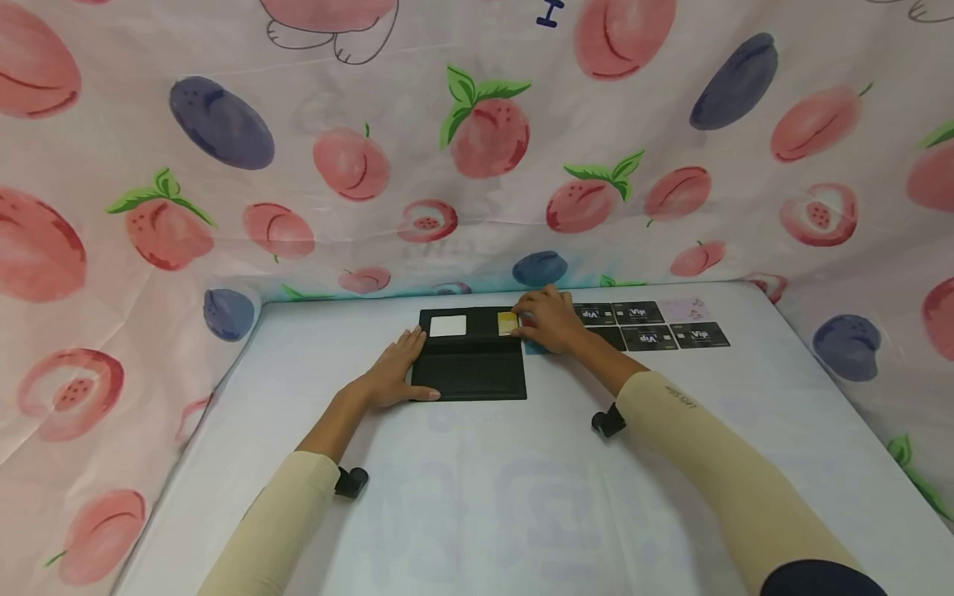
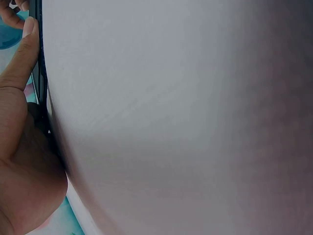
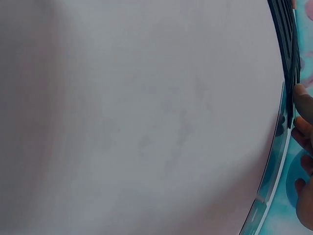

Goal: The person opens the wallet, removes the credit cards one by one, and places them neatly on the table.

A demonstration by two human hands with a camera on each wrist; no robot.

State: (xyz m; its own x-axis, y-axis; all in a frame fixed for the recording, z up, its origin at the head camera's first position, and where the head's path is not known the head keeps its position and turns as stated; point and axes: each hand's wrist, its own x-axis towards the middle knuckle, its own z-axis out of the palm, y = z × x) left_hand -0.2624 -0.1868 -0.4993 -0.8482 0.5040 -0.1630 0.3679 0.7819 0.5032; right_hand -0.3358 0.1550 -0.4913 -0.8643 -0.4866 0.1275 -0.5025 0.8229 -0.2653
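Observation:
A black wallet [image 1: 469, 377] lies unfolded flat at the far side of the white table. A white card [image 1: 448, 325] shows in its upper left part, and a gold card [image 1: 506, 323] sits at the upper right. My left hand [image 1: 392, 371] rests along the wallet's left edge with fingers stretched out, its thumb on the lower panel. At the right edge, my right hand [image 1: 550, 321] pinches the gold card between thumb and fingers. In the right wrist view the right thumb [image 3: 304, 103] overlaps the wallet's edge [image 3: 288, 58].
Right of the wallet, several black VIP cards [image 1: 650, 338] and a pink card [image 1: 686, 310] lie in two rows. A blue card [image 1: 535, 348] shows partly under my right hand. A fruit-print curtain [image 1: 417, 108] hangs behind the white table [image 1: 477, 497].

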